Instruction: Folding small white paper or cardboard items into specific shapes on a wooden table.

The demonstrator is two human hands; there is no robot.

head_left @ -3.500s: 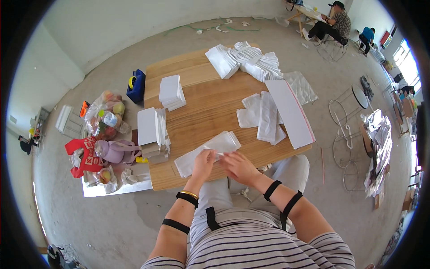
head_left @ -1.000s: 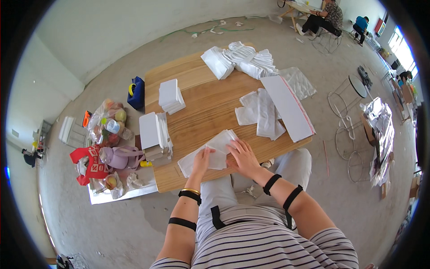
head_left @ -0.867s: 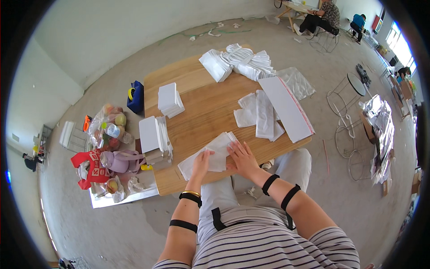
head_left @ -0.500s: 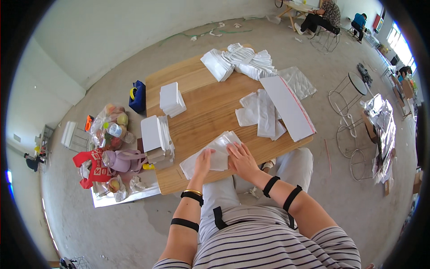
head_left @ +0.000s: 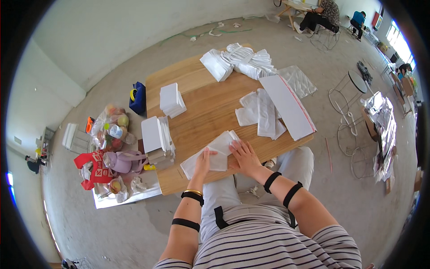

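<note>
In front of me a thin stack of white, partly see-through plastic bags (head_left: 219, 149) lies at the near edge of the wooden table. My left hand (head_left: 202, 164) rests edge-on over its left part, fingers stretched and thumb apart, pointing across the top. Spread flat, my right hand (head_left: 245, 158) touches the stack's right edge with its fingertips, its palm over the wood. To the left are a stack of white cards or boxes (head_left: 153, 134) and a smaller white stack (head_left: 170, 98) behind it. More loose white bags (head_left: 258, 113) lie to the right.
A long white box (head_left: 287, 106) lies along the table's (head_left: 201, 107) right side. Bundled white bags (head_left: 239, 62) sit at the far end. On the left are a blue case (head_left: 138, 97), a bag of fruit (head_left: 117, 123) and a lilac bag (head_left: 121, 161). Stools (head_left: 357, 81) stand right; people sit farther off.
My right hand has shifted slightly right, toward the edge of the bag stack, with its fingers still spread. My left hand has stayed nearly in place.
</note>
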